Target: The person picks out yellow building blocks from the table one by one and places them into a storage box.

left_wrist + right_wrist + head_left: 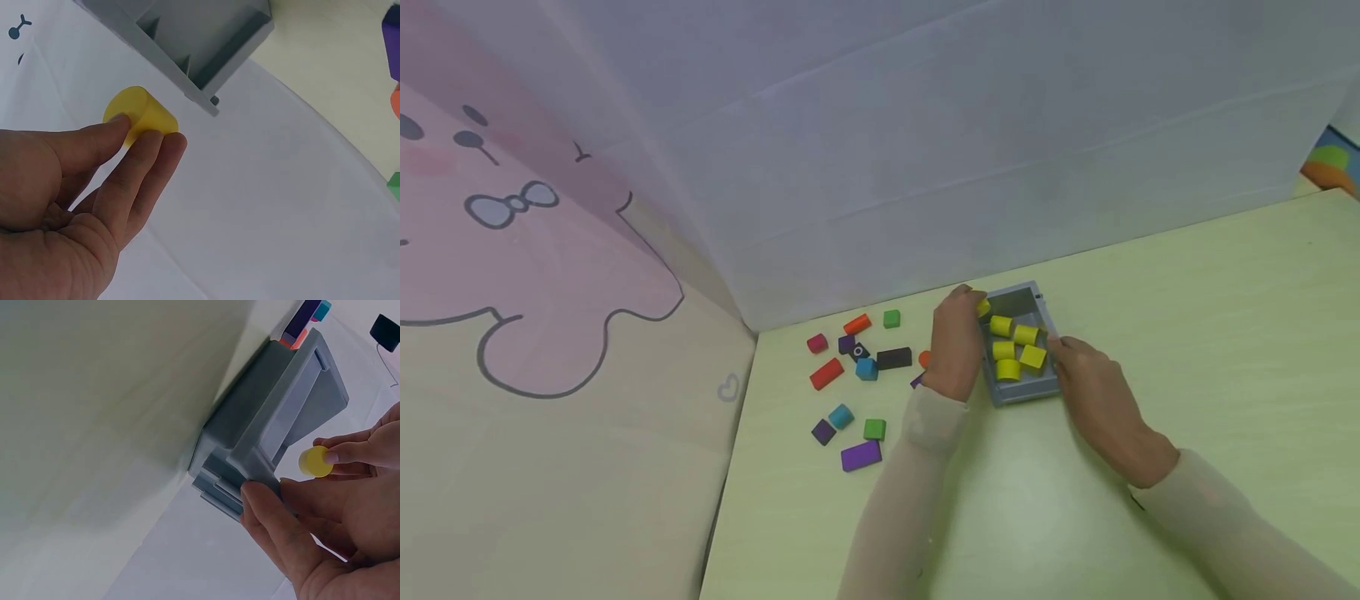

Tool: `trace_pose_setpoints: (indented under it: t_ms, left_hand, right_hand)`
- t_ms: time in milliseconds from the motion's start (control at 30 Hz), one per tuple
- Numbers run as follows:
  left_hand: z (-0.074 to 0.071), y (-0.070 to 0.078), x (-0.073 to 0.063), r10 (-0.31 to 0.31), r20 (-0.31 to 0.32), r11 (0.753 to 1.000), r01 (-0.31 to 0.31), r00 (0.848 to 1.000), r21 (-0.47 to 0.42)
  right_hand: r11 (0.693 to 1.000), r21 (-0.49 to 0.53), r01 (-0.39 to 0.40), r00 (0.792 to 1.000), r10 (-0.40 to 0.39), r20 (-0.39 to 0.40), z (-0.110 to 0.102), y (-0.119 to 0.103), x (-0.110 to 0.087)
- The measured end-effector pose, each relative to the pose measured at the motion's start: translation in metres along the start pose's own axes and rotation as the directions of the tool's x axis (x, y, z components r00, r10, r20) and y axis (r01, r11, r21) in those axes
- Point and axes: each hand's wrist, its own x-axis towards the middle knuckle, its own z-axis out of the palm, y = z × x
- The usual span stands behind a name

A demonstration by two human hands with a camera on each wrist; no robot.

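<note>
A grey box (1028, 388) stands on the table with several yellow blocks (1026, 335) inside, mostly cylinders. My right hand (1093, 392) grips the box's right wall, and in the right wrist view its thumb and fingers pinch the grey rim (259, 469). Between the thumb and fingers of my left hand (957, 342) is a yellow cylinder (142, 117), held at the box's far left corner. The left wrist view shows that cylinder beside the box wall (169, 65), apart from it.
Left of the box lie several loose blocks, among them a red cylinder (827, 374), a black block (894, 358), a purple block (861, 456) and a green cube (875, 429). A white covered wall (925, 167) rises behind the table (1030, 500).
</note>
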Motion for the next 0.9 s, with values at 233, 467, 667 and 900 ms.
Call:
trace_pose_setpoints:
  t_ms: [233,467,667,900]
  left_hand:
    - [0.006,0.009,0.002,-0.007,0.034,1.0,0.007,0.999,0.009]
    - [0.014,0.015,0.006,-0.014,0.072,1.0,0.015,0.997,-0.015]
    - [0.021,0.021,0.01,-0.013,0.111,1.0,0.01,0.994,0.024]
    - [0.027,0.03,0.013,-0.025,0.127,0.997,0.015,0.992,0.079]
  right_hand:
    - [1.0,-0.015,-0.01,1.0,0.01,0.003,0.0,0.0,0.0]
    - [1.0,-0.017,-0.015,1.0,0.015,0.014,0.0,-0.001,0.002]
    - [0.999,-0.029,-0.029,0.999,0.03,0.03,0.0,-0.002,0.003]
    - [0.999,-0.039,-0.028,0.999,0.03,0.032,0.0,-0.002,0.002]
